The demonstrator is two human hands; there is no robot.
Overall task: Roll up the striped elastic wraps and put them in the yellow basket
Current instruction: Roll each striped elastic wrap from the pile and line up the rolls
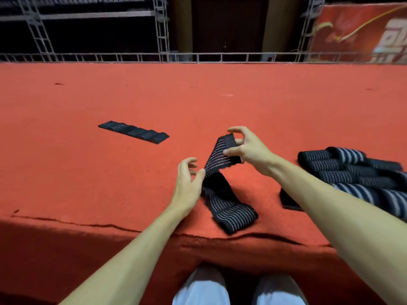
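Head view: wrap (222, 190) held up over the table (110, 102), lower end resting on it. Right hand (248, 148) fingers pinching the top end, likely to start rolling. Left hand (189, 179) fingers loosely curled at the fold, grip unclear. Basket unseen.

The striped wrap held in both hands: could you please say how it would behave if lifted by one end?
Probably floppy: the striped wrap bends between the right hand and left hand, its lower end slumped on the red carpet. Likely light, as fingertip pinches hold it up. Unlikely to slide, being ribbed fabric on carpet.
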